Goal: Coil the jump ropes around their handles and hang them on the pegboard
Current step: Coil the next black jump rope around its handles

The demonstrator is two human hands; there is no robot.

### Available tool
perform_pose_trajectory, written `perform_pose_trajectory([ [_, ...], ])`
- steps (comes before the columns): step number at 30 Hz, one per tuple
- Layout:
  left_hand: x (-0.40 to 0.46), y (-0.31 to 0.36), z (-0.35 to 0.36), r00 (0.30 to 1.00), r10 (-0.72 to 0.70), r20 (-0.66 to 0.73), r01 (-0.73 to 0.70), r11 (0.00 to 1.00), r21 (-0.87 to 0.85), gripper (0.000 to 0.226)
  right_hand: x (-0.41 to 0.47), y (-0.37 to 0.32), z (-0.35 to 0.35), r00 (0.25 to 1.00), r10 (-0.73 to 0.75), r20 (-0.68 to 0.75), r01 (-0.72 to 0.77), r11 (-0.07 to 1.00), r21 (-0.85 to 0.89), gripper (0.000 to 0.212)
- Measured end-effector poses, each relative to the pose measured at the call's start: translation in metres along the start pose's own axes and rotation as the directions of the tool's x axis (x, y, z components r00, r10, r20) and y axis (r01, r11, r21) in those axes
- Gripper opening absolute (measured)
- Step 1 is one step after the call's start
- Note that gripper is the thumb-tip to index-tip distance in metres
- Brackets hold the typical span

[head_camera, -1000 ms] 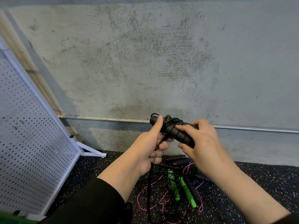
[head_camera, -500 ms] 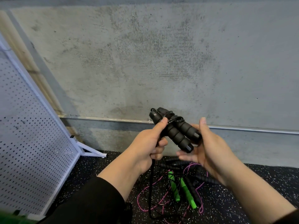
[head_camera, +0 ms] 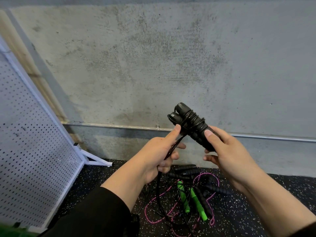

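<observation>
At 6 o'clock, green handles [head_camera: 193, 199] lie on the floor [head_camera: 256, 211]. Your left hand [head_camera: 159, 156] grips the black cord [head_camera: 172, 147]; your right hand [head_camera: 227, 151] clamps the black handles [head_camera: 189, 122]. Pegboard [head_camera: 34, 142] at 9 o'clock.

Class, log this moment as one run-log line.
step: coiling | right hand: grips black handles | left hand: holds black rope | pegboard: bare
</observation>
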State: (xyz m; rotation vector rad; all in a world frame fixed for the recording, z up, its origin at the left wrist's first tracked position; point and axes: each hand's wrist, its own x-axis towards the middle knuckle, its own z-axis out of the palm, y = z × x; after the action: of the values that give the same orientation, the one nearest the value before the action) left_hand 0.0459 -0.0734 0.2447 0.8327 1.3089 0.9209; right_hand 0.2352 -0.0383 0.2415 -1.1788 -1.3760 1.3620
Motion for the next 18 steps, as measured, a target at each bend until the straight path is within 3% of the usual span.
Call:
perform_pose_trajectory([
  [2, -0.001, 0.0, 0.0, 1.0, -0.017, -0.004, 0.017, 1.0, -0.012, 0.083, 0.002, -0.001, -0.004, 0.998, -0.066, -0.022, 0.06, 0.98, -0.191, 0.024],
  [6, 0.0, 0.0, 0.002, 0.999, -0.039, 0.002, 0.039, 0.997, -0.067, 0.089, 0.004, -0.001, -0.004, 0.989, -0.146, 0.014, 0.142, 0.932, -0.335, 0.027],
  [10, 0.002, -0.003, 0.006, 0.998, -0.055, 0.039, 0.059, 0.99, -0.128, 0.095, 0.005, 0.008, 0.004, 0.95, -0.303, 0.076, 0.296, 0.793, -0.533, 0.038],
  [15, 0.006, -0.008, 0.008, 0.999, -0.05, 0.004, 0.05, 0.971, -0.233, 0.063, 0.0, 0.015, 0.014, 0.892, -0.405, 0.201, 0.403, 0.513, -0.758, 0.051],
  [17, 0.007, -0.009, 0.008, 0.999, -0.044, -0.025, 0.035, 0.964, -0.262, 0.053, -0.002, 0.013, 0.014, 0.889, -0.389, 0.24, 0.425, 0.509, -0.748, 0.052],
  [18, 0.007, -0.009, 0.007, 0.999, -0.033, -0.03, 0.023, 0.964, -0.265, 0.05, -0.003, 0.011, 0.013, 0.898, -0.366, 0.246, 0.425, 0.568, -0.705, 0.049],
])
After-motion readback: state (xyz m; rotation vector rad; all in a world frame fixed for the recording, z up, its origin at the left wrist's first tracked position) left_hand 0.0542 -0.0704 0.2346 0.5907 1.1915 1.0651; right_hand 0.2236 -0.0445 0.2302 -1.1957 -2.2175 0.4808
